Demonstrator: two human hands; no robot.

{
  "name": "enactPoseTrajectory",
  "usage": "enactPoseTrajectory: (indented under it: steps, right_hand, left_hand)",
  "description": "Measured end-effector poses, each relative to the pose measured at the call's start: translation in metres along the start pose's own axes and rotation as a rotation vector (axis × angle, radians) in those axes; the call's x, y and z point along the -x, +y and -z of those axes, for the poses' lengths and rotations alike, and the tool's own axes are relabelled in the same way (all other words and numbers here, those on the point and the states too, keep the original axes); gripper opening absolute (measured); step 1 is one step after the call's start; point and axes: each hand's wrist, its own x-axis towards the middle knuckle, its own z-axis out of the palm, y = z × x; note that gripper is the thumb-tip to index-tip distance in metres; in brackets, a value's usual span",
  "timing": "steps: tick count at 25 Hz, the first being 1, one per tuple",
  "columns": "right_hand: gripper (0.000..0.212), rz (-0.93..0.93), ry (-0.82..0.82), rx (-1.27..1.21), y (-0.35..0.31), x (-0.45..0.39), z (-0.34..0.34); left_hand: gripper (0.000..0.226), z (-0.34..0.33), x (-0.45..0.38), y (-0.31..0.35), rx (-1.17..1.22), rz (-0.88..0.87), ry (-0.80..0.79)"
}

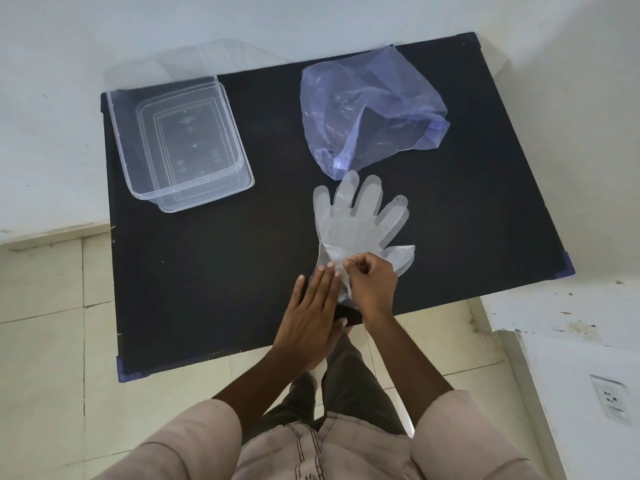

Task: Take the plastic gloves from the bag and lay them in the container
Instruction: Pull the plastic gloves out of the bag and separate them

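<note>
A stack of clear plastic gloves point(358, 220) lies flat on the black table point(207, 271), fingers pointing away from me toward the bag. My right hand point(372, 285) pinches the cuff of the top glove between thumb and fingers. My left hand point(311, 313) rests flat beside it, fingers straight, fingertips touching the cuff edge. The crumpled blue-violet plastic bag point(370, 109) lies at the far right of the table, just beyond the glove fingertips. The clear rectangular container point(228, 181) stands at the far left, with nothing visible in it.
The table is small, with white wall behind it and tiled floor in front and to the left. A white ledge with a wall socket point(611, 398) stands at the right. My legs are below the near table edge.
</note>
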Motion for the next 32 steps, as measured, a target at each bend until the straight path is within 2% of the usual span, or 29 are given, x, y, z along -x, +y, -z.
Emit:
enactPoseTrajectory:
  steps: [6,10,16,25,32]
  right_hand:
    - [0.016,0.074,-0.038,0.063,-0.007,-0.006,0.011]
    - [0.01,0.188,-0.034,0.109,-0.033,-0.021,0.044]
    - [0.006,0.408,-0.04,0.357,-0.092,-0.066,0.105]
    - [0.027,0.668,0.139,0.662,-0.139,-0.099,0.155]
    - [0.027,0.865,0.117,0.765,-0.162,-0.086,0.182]
  left_hand:
    - [0.08,-0.019,0.004,-0.017,-0.024,0.046,-0.193]
    - [0.08,-0.013,0.004,-0.015,-0.036,0.084,-0.232]
    - [0.086,-0.007,0.001,-0.015,-0.077,0.078,-0.304]
    - [0.092,-0.002,-0.002,-0.015,-0.106,0.06,-0.351]
    - [0.088,0.013,-0.01,-0.014,-0.096,0.049,-0.458]
